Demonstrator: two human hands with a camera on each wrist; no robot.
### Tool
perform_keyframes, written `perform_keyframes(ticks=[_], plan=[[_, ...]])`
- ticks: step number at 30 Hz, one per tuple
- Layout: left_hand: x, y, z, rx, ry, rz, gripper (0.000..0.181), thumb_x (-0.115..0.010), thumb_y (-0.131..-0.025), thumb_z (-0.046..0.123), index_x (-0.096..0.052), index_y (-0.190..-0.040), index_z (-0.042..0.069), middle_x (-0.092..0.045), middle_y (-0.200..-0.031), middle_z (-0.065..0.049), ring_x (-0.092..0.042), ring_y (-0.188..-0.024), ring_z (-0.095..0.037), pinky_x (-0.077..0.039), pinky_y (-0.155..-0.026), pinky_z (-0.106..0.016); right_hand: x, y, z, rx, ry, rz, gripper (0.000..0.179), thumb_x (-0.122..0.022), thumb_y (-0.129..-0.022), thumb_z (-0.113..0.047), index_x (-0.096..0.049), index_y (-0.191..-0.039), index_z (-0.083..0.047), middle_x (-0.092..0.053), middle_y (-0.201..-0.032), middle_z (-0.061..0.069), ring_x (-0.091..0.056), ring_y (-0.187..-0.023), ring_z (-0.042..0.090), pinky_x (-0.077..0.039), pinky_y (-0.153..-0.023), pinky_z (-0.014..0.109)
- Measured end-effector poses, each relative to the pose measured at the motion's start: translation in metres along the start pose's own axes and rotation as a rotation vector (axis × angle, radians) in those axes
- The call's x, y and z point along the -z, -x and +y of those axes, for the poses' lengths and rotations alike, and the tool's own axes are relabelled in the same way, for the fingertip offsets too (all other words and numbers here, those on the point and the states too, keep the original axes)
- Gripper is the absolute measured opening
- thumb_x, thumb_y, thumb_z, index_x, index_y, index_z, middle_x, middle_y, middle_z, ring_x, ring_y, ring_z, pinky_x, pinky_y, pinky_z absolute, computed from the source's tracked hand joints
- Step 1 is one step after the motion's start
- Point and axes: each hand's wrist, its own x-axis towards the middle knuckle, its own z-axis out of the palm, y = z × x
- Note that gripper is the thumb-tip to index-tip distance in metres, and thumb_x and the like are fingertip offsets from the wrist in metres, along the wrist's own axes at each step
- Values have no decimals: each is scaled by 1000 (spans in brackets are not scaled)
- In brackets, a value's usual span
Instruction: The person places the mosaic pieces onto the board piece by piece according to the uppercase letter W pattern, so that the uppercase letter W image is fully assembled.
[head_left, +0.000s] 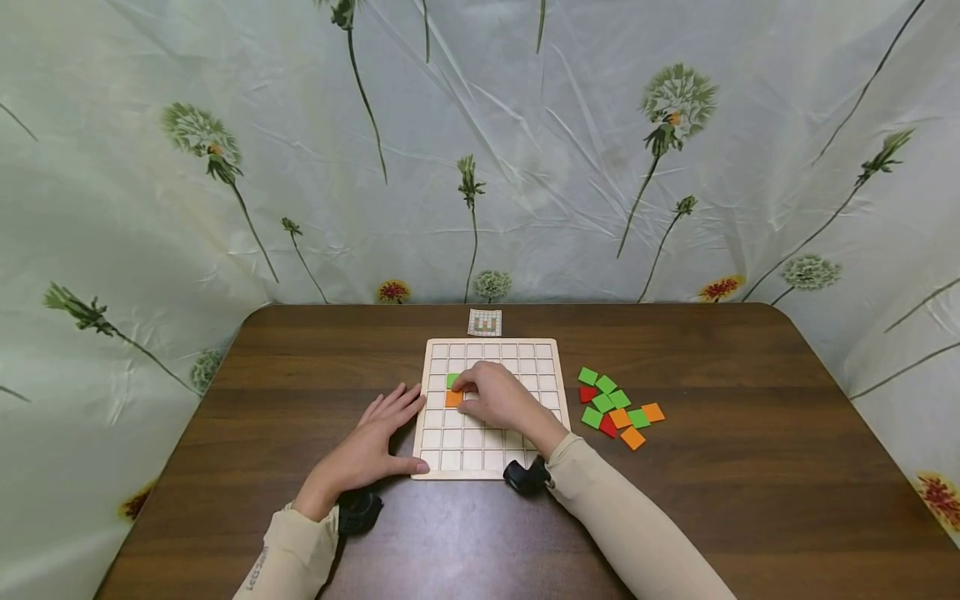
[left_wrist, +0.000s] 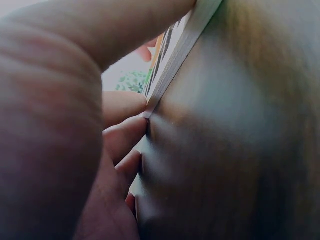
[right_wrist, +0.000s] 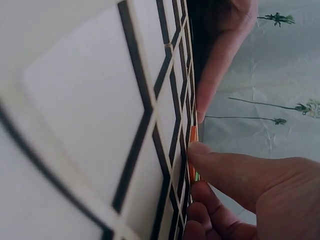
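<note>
A pale square grid board (head_left: 461, 460) lies on the table. Spread along its left side, my left hand (head_left: 367, 450) has its thumb on the near left corner and its fingertips at the left edge; the left wrist view shows those fingers against the board's side. Over the board, my right hand (head_left: 501, 396) has thumb and index fingertip around an orange square tile (head_left: 453, 400), which lies in the grid. Directly behind that tile sits a green tile (head_left: 452, 380). In the right wrist view the thumb (right_wrist: 201, 149) overlaps the orange tile (right_wrist: 193, 134); the palm hides cells under it.
Right of the board is a loose group of green, red and orange tiles (head_left: 618, 400). A small patterned card (head_left: 485, 322) lies behind the board, near the back edge of the brown table (head_left: 720, 467). A flower-print curtain (head_left: 555, 150) hangs behind.
</note>
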Motion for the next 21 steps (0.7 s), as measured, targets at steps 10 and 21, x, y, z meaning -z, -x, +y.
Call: perform_keyframes(ticks=[10, 21], plan=[[-1, -1, -1, -13, 0, 14, 100, -85, -78, 45, -37, -155, 3, -26, -164, -9, -12, -153, -35, -5, -120, -58, 14, 15, 4, -52, -84, 46, 28, -76, -87, -12, -75, -115, -7, -71, -105, 4, -64, -96, 18, -52, -85, 34], [0, 0, 0, 5, 7, 2, 101, -85, -77, 44, -35, -156, 5, -24, -165, -7, -11, -154, -32, -3, -120, -56, 39, 48, 17, -53, -118, 133, 28, -76, -88, -12, -74, -115, -4, -70, -108, 9, -61, -94, 22, -52, -79, 32]])
